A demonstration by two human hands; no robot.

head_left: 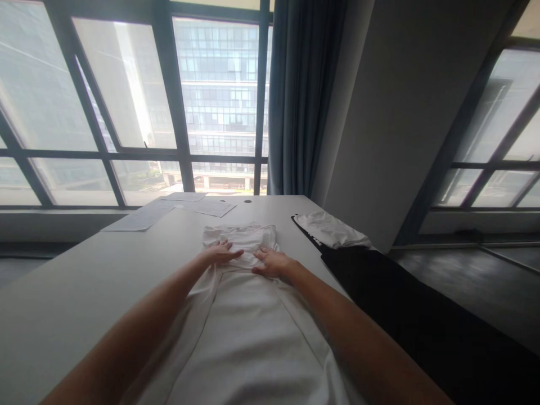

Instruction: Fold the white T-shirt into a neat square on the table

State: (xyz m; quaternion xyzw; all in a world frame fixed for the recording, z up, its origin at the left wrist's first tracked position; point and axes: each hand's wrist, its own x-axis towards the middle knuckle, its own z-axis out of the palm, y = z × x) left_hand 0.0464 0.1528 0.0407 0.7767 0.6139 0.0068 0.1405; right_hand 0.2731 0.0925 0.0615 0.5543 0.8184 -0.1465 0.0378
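A white cloth garment [244, 235] lies on the white table, its far part in a wrinkled, folded band. My left hand [220, 253] rests flat on the left side of that band, fingers spread and thumb pointing inward. Opposite it, my right hand [272, 262] presses on the right side, fingers also apart. Between the two hands is a small gap of cloth. Smooth white fabric [253, 332] with two long seams stretches from below my hands to the bottom of the view; I cannot tell whether it is all one piece with the folded part.
On the white table [105, 281], paper sheets [141, 216] lie at the far left. A crumpled white cloth [333, 228] sits on black material at the right edge, beside a long black surface [405, 304]. Windows, a blue curtain [299, 101] and a grey pillar [379, 124] stand beyond.
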